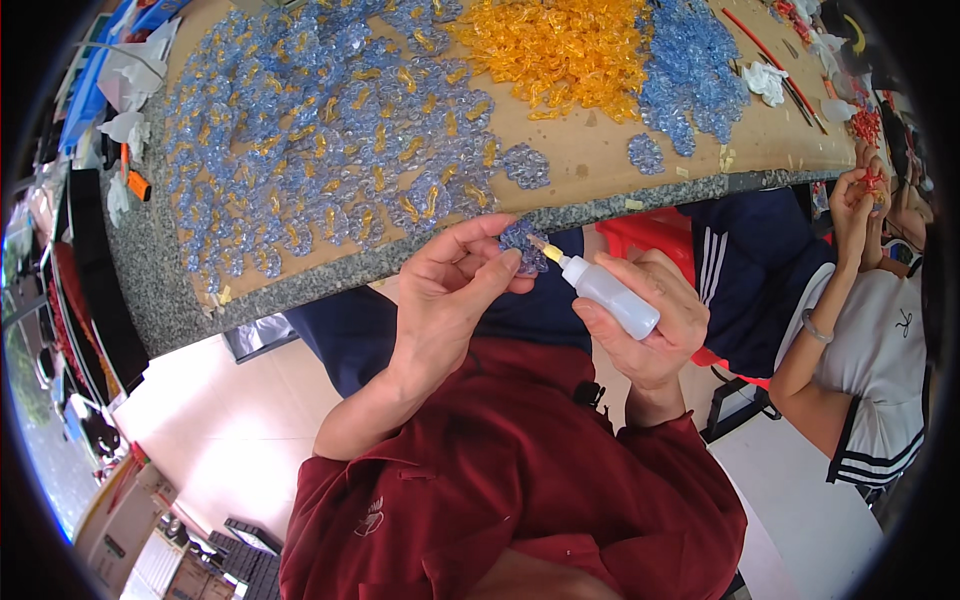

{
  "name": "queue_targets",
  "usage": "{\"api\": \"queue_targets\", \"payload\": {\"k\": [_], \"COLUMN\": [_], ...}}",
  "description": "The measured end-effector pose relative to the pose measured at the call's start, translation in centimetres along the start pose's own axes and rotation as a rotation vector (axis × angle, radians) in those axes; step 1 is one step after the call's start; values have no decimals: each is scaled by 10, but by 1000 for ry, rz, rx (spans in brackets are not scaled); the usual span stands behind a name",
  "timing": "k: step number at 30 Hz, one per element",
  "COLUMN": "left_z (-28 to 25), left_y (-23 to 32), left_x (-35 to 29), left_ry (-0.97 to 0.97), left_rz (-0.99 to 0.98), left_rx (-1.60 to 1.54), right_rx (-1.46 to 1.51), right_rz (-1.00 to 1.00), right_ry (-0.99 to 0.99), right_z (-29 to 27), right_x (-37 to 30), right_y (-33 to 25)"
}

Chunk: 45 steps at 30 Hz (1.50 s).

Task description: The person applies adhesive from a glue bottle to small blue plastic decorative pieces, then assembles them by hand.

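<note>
Between the thumb and fingers of my left hand (447,290) is a translucent blue plastic flower-shaped piece (519,240), held just past the table's near edge. My right hand (663,325) is wrapped round a small white squeeze bottle (612,298), tilted so that its thin tip meets or nearly meets the blue piece; I cannot tell whether they touch. Just beyond my left hand, many blue pieces with yellow parts on them (400,150) cover the table. Two blue pieces without visible yellow, one (526,166) near my hands and another (645,154) farther right, lie apart.
A heap of orange-yellow plastic parts (560,50) and a heap of blue pieces (690,70) lie at the back. Brown sheeting (590,150) covers the stone table. Crumpled tissue (765,82) and red sticks (770,60) lie right. A co-worker's hands (860,195) hold a red piece.
</note>
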State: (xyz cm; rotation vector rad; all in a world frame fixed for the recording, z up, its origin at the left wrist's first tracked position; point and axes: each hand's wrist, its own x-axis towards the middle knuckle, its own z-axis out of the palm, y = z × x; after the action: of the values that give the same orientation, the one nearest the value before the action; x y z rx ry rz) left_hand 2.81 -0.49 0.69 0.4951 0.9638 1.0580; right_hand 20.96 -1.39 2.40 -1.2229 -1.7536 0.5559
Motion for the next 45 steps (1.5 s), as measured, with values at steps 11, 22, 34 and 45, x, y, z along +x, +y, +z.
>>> {"api": "queue_targets", "payload": {"k": [11, 22, 34, 45], "left_z": [-5, -6, -2, -7], "left_y": [-3, -4, -6, -7], "left_x": [1, 5, 5, 7], "left_ry": [-2, 4, -29, -26], "left_rz": [-56, -104, -119, -106], "left_rx": [98, 85, 138, 99], "right_rx": [176, 73, -579, 173], "right_rz": [302, 164, -12, 447], "right_ry": [139, 129, 190, 134], "right_z": [5, 43, 9, 8], "right_x": [12, 51, 72, 32], "right_y": [16, 42, 75, 36]}}
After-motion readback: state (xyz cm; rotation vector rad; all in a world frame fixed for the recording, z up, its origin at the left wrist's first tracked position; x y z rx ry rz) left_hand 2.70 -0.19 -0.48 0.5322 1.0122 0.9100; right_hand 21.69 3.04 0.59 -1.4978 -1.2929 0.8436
